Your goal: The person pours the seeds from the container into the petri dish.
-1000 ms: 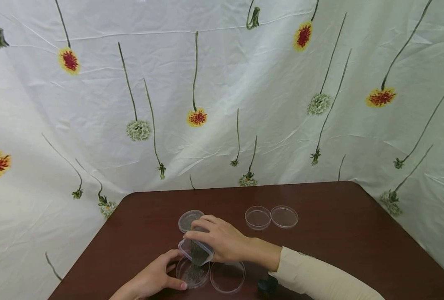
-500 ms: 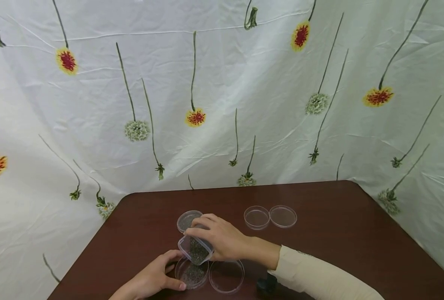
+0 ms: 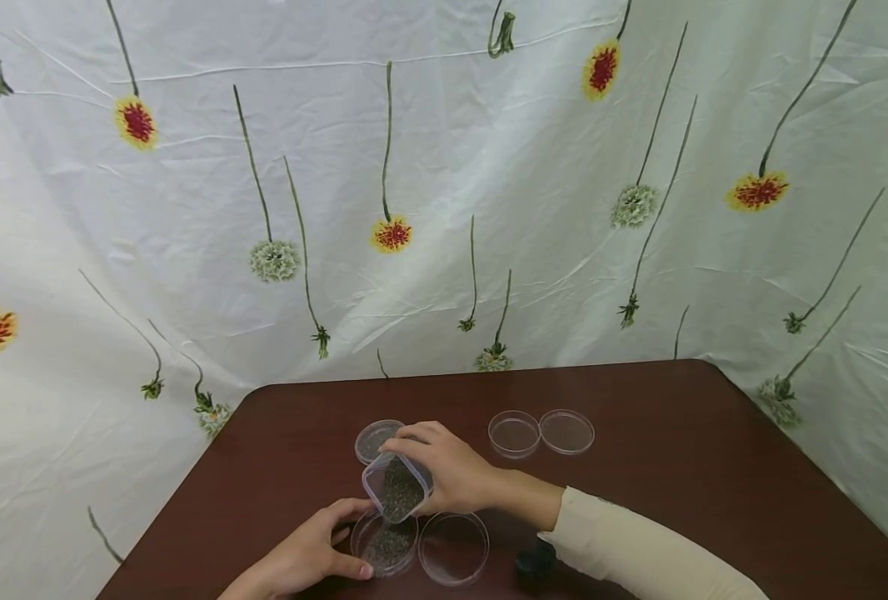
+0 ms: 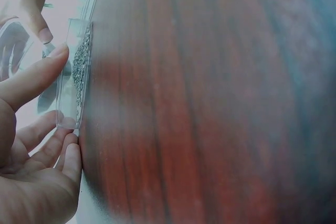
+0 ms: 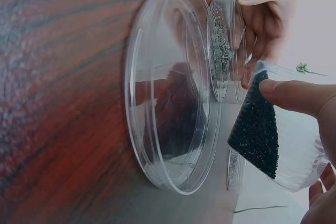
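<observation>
My right hand [image 3: 455, 471] grips a small clear plastic container [image 3: 395, 487], tilted over a petri dish with its mouth low. Dark green-grey granules [image 5: 257, 129] lie heaped against its lower side. Below it, the petri dish [image 3: 362, 557] stands on the table with a pile of the same granules [image 4: 80, 69] inside. My left hand [image 3: 312, 546] holds this dish by its rim, thumb at the near side and fingers at the far side. Just right of it is a second clear dish [image 3: 455, 579] with no granules in it.
Behind the hands, a lidded-looking dish [image 3: 372, 437] with greyish contents is partly hidden by my right hand. Two clear dishes [image 3: 515, 454] stand side by side farther back. A small black object [image 3: 534, 562] lies by the right sleeve. A flowered cloth hangs behind the brown table [image 3: 676, 483].
The container has tipped and shifted slightly right and up, showing more of its mouth and granules. The granule pile in the dish has grown. My left hand stays in place.
</observation>
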### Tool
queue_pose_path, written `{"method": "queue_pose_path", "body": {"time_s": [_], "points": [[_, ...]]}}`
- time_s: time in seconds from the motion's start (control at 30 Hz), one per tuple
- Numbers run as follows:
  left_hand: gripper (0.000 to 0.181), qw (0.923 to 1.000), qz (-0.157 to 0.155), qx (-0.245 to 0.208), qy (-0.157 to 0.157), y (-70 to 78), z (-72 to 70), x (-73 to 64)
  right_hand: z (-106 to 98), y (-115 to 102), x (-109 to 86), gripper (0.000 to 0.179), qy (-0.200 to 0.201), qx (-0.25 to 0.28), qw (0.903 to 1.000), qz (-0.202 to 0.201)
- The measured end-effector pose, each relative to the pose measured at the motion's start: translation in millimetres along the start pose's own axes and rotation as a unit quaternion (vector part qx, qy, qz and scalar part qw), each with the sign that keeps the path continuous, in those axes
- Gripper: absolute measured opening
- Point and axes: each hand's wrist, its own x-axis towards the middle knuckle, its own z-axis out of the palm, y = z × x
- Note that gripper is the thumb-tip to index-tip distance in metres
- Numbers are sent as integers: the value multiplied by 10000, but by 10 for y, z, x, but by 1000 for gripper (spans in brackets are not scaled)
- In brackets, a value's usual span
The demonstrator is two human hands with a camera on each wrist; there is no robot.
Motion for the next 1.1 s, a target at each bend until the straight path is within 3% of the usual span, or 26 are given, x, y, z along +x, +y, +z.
{"method": "queue_pose_path", "body": {"time_s": [0.27, 0.77, 0.93, 1.1], "points": [[78, 9976, -271, -630, 86, 302, 89, -64, -23, 11, -3, 97, -2, 448, 9977, 506], [80, 9986, -370, -366, 30, 257, 60, -59, -6, 66, 15, 100, 198, 1497, 9847, 873], [80, 9974, -325, -643, 93, 285, 85, -78, 17, 98, 1, 99, 372, 2164, 9693, 1105], [79, 9967, -274, -764, 56, 312, 88, -87, 34, 81, -14, 97, 544, 3006, 9415, 1421]]}}
